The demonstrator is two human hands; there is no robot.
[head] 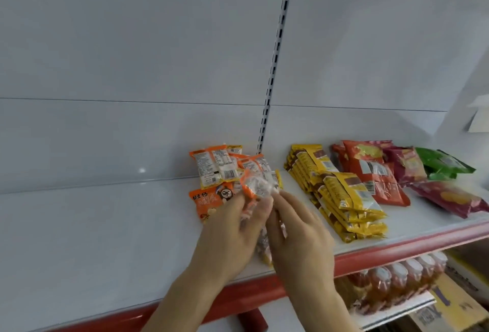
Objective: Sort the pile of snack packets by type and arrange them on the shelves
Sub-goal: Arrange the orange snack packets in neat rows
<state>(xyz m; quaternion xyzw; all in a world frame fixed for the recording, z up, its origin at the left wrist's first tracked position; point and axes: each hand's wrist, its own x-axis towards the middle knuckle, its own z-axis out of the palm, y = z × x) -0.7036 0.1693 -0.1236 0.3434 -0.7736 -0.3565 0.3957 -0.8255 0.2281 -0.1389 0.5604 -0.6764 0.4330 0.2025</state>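
Judging by the shelf (105,225), most sorting is done: yellow packets (341,199), red packets (370,172), purple packets (428,183) and green packets (444,163) are grouped at right. Orange packets (219,170) are being arranged; several are gripped by the left hand (232,228) and pinched by the right hand (299,233). Chinese characters are printed on one; elsewhere only barcodes are seen.

A slotted white metal upright (275,67) runs up the pale grey back panel (132,40) of the unit. Below the red edge, at lower right, stands a row of clear bottles of orange-red liquid with pale caps (397,276), beside brown cardboard boxes with dark blue print (447,305). A white paper sheet (480,117) hangs at the far right edge.
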